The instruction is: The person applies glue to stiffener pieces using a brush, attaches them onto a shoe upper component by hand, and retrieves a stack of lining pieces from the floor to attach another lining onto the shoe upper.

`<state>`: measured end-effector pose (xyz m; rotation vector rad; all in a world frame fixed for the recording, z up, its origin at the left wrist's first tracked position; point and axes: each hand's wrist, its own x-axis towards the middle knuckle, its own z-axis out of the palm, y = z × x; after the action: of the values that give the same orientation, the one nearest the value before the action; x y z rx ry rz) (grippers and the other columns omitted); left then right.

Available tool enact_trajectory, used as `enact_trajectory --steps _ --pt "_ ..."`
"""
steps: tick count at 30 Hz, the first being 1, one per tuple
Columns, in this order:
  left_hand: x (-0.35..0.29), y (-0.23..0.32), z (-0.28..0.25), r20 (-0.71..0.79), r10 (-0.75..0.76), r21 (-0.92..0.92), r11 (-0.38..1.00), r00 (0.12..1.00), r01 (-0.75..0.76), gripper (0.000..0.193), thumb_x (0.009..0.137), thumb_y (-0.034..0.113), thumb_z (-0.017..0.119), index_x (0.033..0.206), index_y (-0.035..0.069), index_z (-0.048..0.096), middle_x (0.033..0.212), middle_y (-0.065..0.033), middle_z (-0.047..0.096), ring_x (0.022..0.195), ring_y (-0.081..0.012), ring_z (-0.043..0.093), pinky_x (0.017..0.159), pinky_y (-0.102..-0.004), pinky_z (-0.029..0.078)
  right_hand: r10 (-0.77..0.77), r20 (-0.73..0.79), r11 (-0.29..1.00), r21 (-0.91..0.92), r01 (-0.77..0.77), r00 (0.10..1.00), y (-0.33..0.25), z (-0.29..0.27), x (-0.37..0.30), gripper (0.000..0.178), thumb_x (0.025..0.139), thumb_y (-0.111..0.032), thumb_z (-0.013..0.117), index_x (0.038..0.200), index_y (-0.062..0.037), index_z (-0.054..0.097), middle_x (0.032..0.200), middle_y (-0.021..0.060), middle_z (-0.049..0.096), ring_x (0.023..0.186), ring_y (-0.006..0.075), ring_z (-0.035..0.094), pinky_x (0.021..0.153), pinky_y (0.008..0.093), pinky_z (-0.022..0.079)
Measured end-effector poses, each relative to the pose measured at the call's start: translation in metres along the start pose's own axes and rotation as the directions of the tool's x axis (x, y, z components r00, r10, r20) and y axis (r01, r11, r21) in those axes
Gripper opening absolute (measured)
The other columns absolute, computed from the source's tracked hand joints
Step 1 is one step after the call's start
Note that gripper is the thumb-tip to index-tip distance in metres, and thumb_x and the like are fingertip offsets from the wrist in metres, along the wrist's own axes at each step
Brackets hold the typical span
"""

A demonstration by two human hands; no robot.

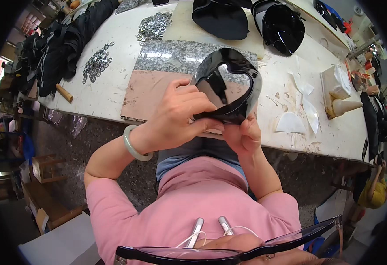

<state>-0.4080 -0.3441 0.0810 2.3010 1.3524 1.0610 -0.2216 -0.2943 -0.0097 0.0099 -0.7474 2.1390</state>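
Note:
Both my hands hold a glossy black curved piece (pixel 236 114) with a heart-shaped opening, raised over the near edge of the worktable. My left hand (pixel 178 114) wears a pale green bangle at the wrist and grips the piece's near left edge, its fingers bent over the rim. Under the near right edge, my right hand (pixel 245 136) has its thumb and fingers closed on the piece. Its underside is hidden. Beneath it lies a speckled grey stone slab (pixel 160 56), partly covered by a brownish sheet (pixel 142 90).
Shiny metal rings (pixel 154 27) and small metal fittings (pixel 97 63) lie in piles. A wooden stick (pixel 64 93) rests near black straps (pixel 54 55). More black shells (pixel 284 31) stand at the back. White cut pieces (pixel 291 123) and a cone-nozzled container (pixel 345 107) are right. A person in yellow (pixel 372 192) is beyond.

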Motion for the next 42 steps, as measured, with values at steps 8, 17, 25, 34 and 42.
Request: enact_trajectory --steps 8,17,25,34,42 --pt "-0.011 -0.002 0.008 0.004 -0.034 -0.186 0.982 0.999 0.034 0.020 0.072 0.006 0.075 0.090 0.007 0.067 0.081 0.0001 0.062 0.080 -0.0156 0.054 0.096 -0.0399 0.027 -0.082 -0.040 0.993 -0.084 0.079 0.996 0.010 -0.005 -0.008 0.043 0.083 -0.020 0.070 0.120 -0.0030 0.056 0.119 0.0117 0.060 0.113 0.0232 0.055 0.101 0.0398 0.038" --pt "-0.023 -0.002 0.019 0.071 -0.295 -0.512 0.809 0.953 0.289 0.012 0.077 0.017 0.074 0.078 0.006 0.068 0.071 -0.0016 0.058 0.075 -0.0159 0.051 0.085 -0.0332 0.033 0.015 -0.094 0.998 -0.055 -0.020 0.995 0.017 0.009 -0.015 0.035 0.075 0.005 0.070 0.108 -0.0013 0.062 0.110 0.0105 0.064 0.104 0.0207 0.059 0.092 0.0361 0.045" --pt "-0.045 0.006 0.001 0.251 -0.220 -0.082 0.965 0.943 0.247 0.016 0.081 0.018 0.070 0.089 0.006 0.064 0.085 -0.0023 0.060 0.083 -0.0184 0.057 0.107 -0.0557 0.015 0.125 -0.192 0.987 -0.078 -0.142 0.973 0.010 -0.002 -0.030 0.024 0.082 0.001 0.065 0.106 0.0006 0.062 0.103 0.0110 0.066 0.099 0.0207 0.061 0.088 0.0368 0.046" --pt "-0.068 0.020 0.009 0.079 -0.173 0.143 0.977 0.982 0.160 0.015 0.075 0.019 0.074 0.082 0.009 0.065 0.072 0.0003 0.059 0.070 -0.0161 0.055 0.090 -0.0406 0.029 0.227 -0.153 0.972 0.103 -0.213 0.962 0.012 0.026 -0.025 0.029 0.086 -0.004 0.063 0.113 0.0035 0.057 0.108 0.0144 0.064 0.100 0.0245 0.061 0.088 0.0385 0.050" --pt "-0.068 0.029 0.019 -0.078 -0.197 0.155 0.966 0.977 0.207 0.016 0.082 0.014 0.068 0.091 0.003 0.062 0.075 -0.0047 0.061 0.070 -0.0192 0.055 0.084 -0.0391 0.032 0.117 -0.322 0.966 -0.183 -0.183 0.939 0.032 0.034 -0.023 0.027 0.085 -0.006 0.065 0.110 -0.0008 0.058 0.101 0.0125 0.066 0.096 0.0252 0.063 0.085 0.0383 0.051"
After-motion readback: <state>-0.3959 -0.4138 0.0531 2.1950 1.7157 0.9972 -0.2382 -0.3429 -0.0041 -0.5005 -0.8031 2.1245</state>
